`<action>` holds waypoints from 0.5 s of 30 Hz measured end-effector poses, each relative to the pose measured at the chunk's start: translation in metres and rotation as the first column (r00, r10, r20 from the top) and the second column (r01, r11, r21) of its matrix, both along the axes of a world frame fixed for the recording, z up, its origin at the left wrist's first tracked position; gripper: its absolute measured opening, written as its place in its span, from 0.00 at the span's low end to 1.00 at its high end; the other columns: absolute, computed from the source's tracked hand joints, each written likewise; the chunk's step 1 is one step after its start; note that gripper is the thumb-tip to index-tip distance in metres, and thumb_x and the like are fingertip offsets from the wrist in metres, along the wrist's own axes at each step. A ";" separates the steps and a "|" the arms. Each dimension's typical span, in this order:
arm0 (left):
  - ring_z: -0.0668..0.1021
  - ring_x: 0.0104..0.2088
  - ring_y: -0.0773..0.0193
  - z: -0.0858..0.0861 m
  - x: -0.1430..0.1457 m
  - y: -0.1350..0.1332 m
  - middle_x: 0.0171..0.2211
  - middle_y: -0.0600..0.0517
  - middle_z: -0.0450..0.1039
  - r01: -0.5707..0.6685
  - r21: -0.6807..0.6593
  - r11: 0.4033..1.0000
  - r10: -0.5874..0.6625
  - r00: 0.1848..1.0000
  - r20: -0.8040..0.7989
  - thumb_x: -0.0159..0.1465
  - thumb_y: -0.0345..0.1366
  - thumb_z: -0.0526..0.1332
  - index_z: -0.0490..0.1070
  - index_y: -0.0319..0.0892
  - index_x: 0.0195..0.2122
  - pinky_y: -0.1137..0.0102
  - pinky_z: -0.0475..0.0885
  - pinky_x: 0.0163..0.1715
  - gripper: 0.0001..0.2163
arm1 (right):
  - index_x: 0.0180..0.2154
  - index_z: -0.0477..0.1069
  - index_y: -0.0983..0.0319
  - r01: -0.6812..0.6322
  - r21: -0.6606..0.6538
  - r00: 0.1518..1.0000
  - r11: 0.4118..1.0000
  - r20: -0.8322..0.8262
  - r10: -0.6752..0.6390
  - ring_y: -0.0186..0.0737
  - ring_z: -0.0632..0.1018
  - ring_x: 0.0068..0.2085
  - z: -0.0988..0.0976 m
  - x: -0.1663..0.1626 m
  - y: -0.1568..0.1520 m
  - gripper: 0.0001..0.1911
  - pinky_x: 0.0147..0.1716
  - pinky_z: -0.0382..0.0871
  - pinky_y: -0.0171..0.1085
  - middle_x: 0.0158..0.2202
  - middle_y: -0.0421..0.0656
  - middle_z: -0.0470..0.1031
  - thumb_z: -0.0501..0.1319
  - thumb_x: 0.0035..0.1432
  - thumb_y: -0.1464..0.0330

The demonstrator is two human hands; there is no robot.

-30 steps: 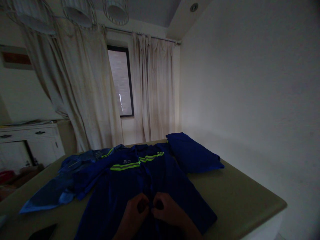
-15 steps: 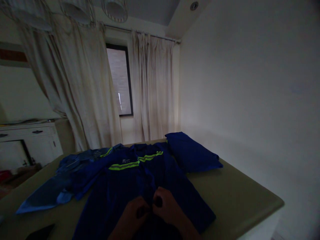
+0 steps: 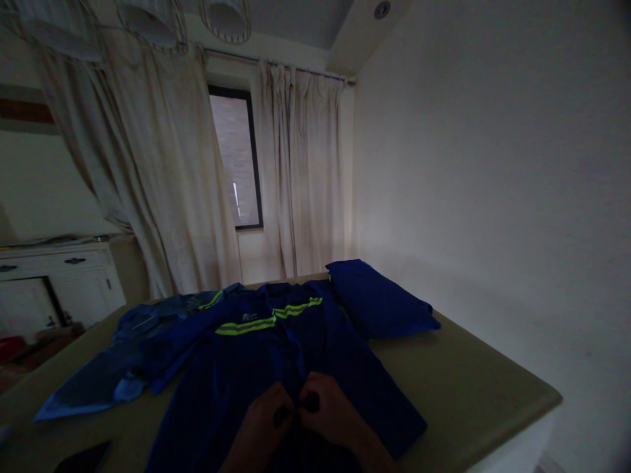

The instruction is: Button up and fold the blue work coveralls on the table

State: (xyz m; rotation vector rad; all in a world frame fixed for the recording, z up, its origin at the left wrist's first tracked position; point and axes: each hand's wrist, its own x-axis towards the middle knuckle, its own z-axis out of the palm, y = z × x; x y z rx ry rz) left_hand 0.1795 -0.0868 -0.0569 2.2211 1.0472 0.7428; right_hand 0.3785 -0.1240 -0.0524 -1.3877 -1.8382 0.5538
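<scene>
A dark blue work jacket [image 3: 246, 368] with yellow-green reflective stripes lies spread front-up on an olive-green bed [image 3: 473, 387]. My left hand [image 3: 263, 420] and my right hand [image 3: 328, 410] meet at the jacket's front opening near its lower part. Both hands are closed in a pinch on the front edges, fingertips almost touching. What sits between the fingertips is too dark to make out. One sleeve spreads to the left, the other to the right.
A second, lighter blue garment [image 3: 98, 381] lies under the jacket at the left. A dark flat object [image 3: 83, 456] rests at the bed's near left edge. White wall runs along the right; curtains [image 3: 162, 177], a window and a white cabinet [image 3: 54, 282] stand behind.
My hands have stayed pinched together at the jacket's front, shifting only slightly down and up along it. The view has drifted a little; the jacket lies as before.
</scene>
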 end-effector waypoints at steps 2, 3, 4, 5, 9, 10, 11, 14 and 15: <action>0.76 0.35 0.63 0.000 0.001 0.000 0.35 0.52 0.76 0.009 0.002 1.000 -0.009 1.000 0.007 0.59 0.28 0.60 0.75 0.44 0.32 0.70 0.66 0.36 0.05 | 0.34 0.78 0.60 0.020 -0.018 1.000 1.000 0.019 -0.020 0.37 0.75 0.38 0.000 -0.001 0.000 0.07 0.39 0.62 0.34 0.36 0.39 0.76 0.68 0.49 0.73; 0.76 0.34 0.63 0.000 0.001 0.000 0.35 0.52 0.76 0.009 -0.003 1.000 -0.009 1.000 0.005 0.60 0.29 0.60 0.75 0.44 0.32 0.70 0.66 0.36 0.05 | 0.33 0.78 0.60 0.025 -0.024 0.999 0.999 0.029 -0.024 0.37 0.75 0.38 0.001 -0.001 0.001 0.07 0.39 0.62 0.34 0.36 0.39 0.76 0.68 0.49 0.73; 0.76 0.34 0.63 0.000 0.001 0.000 0.34 0.52 0.76 0.006 -0.005 1.000 -0.006 1.000 -0.001 0.61 0.29 0.60 0.75 0.44 0.32 0.70 0.66 0.36 0.05 | 0.33 0.78 0.60 0.025 -0.027 0.999 0.999 0.037 -0.024 0.37 0.75 0.38 0.001 -0.001 0.001 0.07 0.39 0.62 0.34 0.36 0.39 0.76 0.67 0.49 0.73; 0.76 0.35 0.63 -0.001 0.001 0.000 0.34 0.52 0.76 0.002 -0.003 1.000 -0.002 1.000 -0.007 0.62 0.29 0.60 0.75 0.44 0.32 0.70 0.66 0.37 0.05 | 0.34 0.78 0.60 0.021 -0.027 0.999 0.999 0.044 -0.020 0.37 0.75 0.38 0.001 0.000 0.001 0.07 0.39 0.62 0.34 0.36 0.40 0.76 0.67 0.50 0.73; 0.77 0.37 0.63 -0.004 0.000 0.001 0.35 0.53 0.76 0.006 0.025 1.000 -0.005 1.000 -0.028 0.65 0.31 0.61 0.75 0.44 0.33 0.70 0.67 0.39 0.05 | 0.36 0.79 0.59 -0.035 -0.047 0.999 0.998 0.031 0.037 0.38 0.76 0.39 0.003 0.003 0.001 0.07 0.40 0.63 0.35 0.38 0.40 0.77 0.67 0.52 0.73; 0.78 0.37 0.63 -0.005 0.000 0.001 0.35 0.53 0.76 0.014 0.031 0.999 -0.013 0.999 -0.036 0.65 0.30 0.61 0.75 0.45 0.34 0.71 0.67 0.39 0.05 | 0.36 0.79 0.59 -0.052 -0.054 0.998 0.997 0.025 0.053 0.39 0.76 0.39 0.003 0.004 0.000 0.07 0.41 0.64 0.35 0.38 0.40 0.77 0.67 0.53 0.73; 0.78 0.37 0.64 -0.006 0.000 0.000 0.36 0.54 0.76 0.027 0.038 0.999 -0.025 0.999 -0.043 0.66 0.30 0.60 0.74 0.45 0.34 0.71 0.67 0.39 0.05 | 0.37 0.78 0.59 -0.061 -0.061 0.998 0.996 0.021 0.062 0.39 0.77 0.40 0.003 0.004 -0.001 0.07 0.42 0.64 0.35 0.39 0.41 0.77 0.67 0.54 0.72; 0.78 0.39 0.65 -0.008 0.001 -0.001 0.37 0.54 0.76 0.053 0.075 0.996 -0.048 0.996 -0.068 0.68 0.28 0.60 0.74 0.45 0.35 0.72 0.68 0.41 0.06 | 0.38 0.78 0.59 -0.058 -0.060 0.998 0.996 0.015 0.059 0.40 0.77 0.42 0.002 0.005 -0.003 0.07 0.43 0.65 0.36 0.40 0.41 0.77 0.67 0.55 0.72; 0.78 0.39 0.65 -0.008 0.001 -0.002 0.37 0.54 0.76 0.060 0.095 0.994 -0.052 0.995 -0.080 0.68 0.28 0.59 0.74 0.45 0.35 0.72 0.68 0.41 0.07 | 0.38 0.78 0.59 -0.057 -0.057 0.998 0.997 0.009 0.057 0.39 0.77 0.41 0.002 0.005 -0.003 0.07 0.43 0.65 0.35 0.40 0.41 0.77 0.67 0.55 0.72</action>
